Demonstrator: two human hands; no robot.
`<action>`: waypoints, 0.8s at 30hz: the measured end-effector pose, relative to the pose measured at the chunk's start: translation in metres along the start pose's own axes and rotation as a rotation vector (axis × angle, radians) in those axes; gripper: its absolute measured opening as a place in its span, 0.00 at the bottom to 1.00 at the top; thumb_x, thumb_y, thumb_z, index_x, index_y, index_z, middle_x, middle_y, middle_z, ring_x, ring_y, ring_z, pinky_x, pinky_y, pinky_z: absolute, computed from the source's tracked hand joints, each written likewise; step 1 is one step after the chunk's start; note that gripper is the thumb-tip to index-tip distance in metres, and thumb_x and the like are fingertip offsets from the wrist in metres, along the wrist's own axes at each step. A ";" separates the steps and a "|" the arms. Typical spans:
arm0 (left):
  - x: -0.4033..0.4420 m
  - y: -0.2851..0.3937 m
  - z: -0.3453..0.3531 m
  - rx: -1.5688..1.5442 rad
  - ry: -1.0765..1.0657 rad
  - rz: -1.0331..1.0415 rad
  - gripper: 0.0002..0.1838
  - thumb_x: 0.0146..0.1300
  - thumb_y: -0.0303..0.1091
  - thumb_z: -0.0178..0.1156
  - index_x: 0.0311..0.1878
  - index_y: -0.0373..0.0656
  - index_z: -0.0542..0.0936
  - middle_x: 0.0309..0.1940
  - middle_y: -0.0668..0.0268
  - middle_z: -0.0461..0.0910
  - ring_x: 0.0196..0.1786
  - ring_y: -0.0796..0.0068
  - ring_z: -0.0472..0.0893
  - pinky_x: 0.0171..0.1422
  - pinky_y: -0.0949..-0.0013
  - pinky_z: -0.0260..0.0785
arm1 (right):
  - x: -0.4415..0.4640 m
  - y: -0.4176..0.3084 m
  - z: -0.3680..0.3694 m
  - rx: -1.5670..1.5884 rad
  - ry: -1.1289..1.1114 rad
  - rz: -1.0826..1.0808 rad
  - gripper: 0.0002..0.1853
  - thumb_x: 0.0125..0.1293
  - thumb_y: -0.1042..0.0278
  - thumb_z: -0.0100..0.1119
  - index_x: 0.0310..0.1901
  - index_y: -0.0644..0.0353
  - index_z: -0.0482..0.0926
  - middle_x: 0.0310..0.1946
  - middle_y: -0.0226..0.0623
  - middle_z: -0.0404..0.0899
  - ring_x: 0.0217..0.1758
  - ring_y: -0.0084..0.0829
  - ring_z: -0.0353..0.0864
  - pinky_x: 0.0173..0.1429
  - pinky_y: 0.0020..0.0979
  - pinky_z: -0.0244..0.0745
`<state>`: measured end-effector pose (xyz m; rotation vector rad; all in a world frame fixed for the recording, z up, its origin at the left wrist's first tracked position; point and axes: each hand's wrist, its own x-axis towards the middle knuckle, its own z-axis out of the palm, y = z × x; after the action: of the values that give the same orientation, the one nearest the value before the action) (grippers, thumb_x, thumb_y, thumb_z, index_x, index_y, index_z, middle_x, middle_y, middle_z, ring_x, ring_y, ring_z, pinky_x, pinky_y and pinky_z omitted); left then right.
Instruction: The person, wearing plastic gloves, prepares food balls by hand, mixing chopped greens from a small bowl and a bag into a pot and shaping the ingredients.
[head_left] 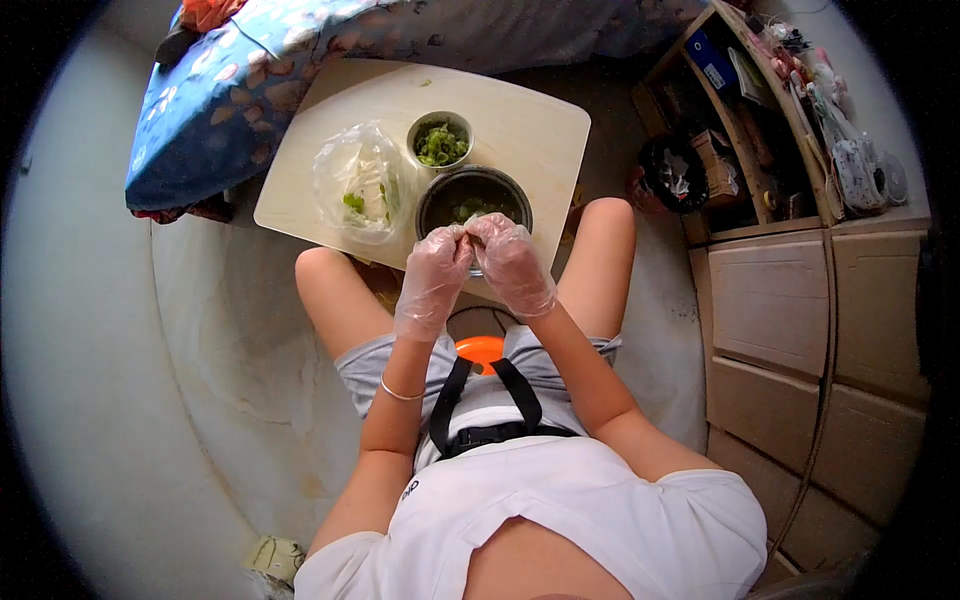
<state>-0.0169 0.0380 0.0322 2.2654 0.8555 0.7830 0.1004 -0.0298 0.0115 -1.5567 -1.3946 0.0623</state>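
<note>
My left hand (434, 278) and my right hand (509, 262) wear clear plastic gloves and meet just over the near rim of a dark bowl (424, 222). Fingers of both are pinched together; whatever lies between them is too small to make out. Green pieces (468, 209) sit inside the dark bowl. Behind it stands a light bowl (412, 134) filled with chopped green vegetable (440, 144). To the left lies a clear plastic bag (332, 165) holding pale stalks with a few green leaves (354, 202).
Everything stands on a cream low table (530, 120) before my knees. A blue floral bedspread (200, 120) hangs behind it. An orange seat (480, 352) shows between my legs. To the right are a black-lined bin (672, 172), a wooden shelf (745, 150) and brown cabinets (770, 295).
</note>
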 end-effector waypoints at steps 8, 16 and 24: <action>-0.004 -0.009 -0.001 0.080 0.031 0.031 0.07 0.57 0.29 0.60 0.38 0.38 0.79 0.33 0.51 0.79 0.35 0.48 0.79 0.41 0.56 0.73 | -0.004 0.000 0.000 0.197 -0.010 0.087 0.12 0.53 0.81 0.59 0.41 0.62 0.78 0.36 0.42 0.79 0.39 0.39 0.80 0.46 0.34 0.75; -0.003 -0.003 -0.013 -0.640 -0.055 -0.409 0.08 0.65 0.27 0.56 0.42 0.31 0.78 0.26 0.67 0.77 0.24 0.84 0.76 0.26 0.78 0.72 | -0.010 0.003 0.009 1.022 -0.008 0.560 0.11 0.60 0.80 0.56 0.45 0.67 0.77 0.39 0.35 0.80 0.42 0.22 0.78 0.50 0.25 0.75; -0.006 -0.013 -0.009 -0.585 -0.044 -0.415 0.09 0.66 0.28 0.55 0.44 0.32 0.77 0.28 0.67 0.78 0.25 0.84 0.77 0.26 0.78 0.73 | -0.004 -0.004 -0.006 1.498 -0.055 0.727 0.13 0.63 0.75 0.55 0.49 0.66 0.76 0.41 0.35 0.80 0.41 0.24 0.80 0.47 0.25 0.78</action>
<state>-0.0317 0.0449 0.0269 1.5242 0.8934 0.6751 0.1001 -0.0374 0.0154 -0.6244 -0.3843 1.2685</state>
